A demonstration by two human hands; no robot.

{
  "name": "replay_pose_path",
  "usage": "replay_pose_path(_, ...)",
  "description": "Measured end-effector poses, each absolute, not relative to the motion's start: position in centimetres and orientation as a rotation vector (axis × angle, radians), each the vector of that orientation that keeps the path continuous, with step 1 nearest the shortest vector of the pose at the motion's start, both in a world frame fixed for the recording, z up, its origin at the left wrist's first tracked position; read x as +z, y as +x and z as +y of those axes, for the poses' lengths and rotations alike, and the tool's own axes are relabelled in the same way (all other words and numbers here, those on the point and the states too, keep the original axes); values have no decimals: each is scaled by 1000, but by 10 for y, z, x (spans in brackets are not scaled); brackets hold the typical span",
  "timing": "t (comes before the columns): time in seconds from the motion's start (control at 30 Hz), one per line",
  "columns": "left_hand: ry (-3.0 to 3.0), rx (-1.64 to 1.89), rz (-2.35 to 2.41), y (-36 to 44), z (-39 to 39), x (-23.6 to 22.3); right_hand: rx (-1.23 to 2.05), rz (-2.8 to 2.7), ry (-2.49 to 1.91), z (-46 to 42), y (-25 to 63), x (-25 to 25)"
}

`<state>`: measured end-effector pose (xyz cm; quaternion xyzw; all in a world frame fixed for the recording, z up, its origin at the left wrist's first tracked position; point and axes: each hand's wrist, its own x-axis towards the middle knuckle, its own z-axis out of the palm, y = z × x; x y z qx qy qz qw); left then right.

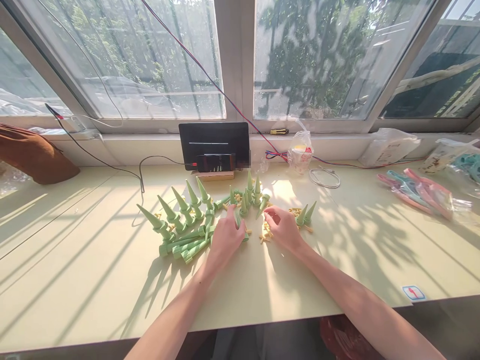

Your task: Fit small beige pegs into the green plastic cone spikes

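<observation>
My left hand [227,232] is closed around a green pointed piece [237,218], partly hidden by the fingers. Across from it, my right hand [283,225] has its thumb and fingertips pinched together; anything between them is too small to make out. Just beyond those fingertips a tilted green cone piece [263,204] lies near a group of upright green cones [249,187]. Small yellow pieces [264,236] are scattered under and beside my right hand. Left of my left hand lie long green tubes [189,244], with a row of green cones on collars [182,202] behind them.
Two more green cones [309,214] stand right of my right hand. A tablet and a phone on a stand [215,176] are at the back by the window. Bagged cup [301,152], coiled cable [324,178] and pink-and-teal items [416,192] sit farther right. The table's front edge is near my forearms.
</observation>
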<state>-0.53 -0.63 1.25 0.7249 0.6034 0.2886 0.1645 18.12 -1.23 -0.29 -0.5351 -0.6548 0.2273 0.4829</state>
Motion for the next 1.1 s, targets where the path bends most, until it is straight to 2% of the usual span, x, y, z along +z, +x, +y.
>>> replay_pose_path(0.27,2090,857,1659,-5,-4,9,563,-1597,-1317,-13,182,-1)
replay_pose_path(0.5,2166,1189,1561,-3,3,9,564,-1579,-1325,-15,181,3)
replay_pose_path(0.77,2323,1016,1480,-4,8,5,575,-1582,-1313,-16,180,5)
replay_pose_path(1.1,2371,1172,1671,-9,4,10,567,-1583,-1314,-15,181,5)
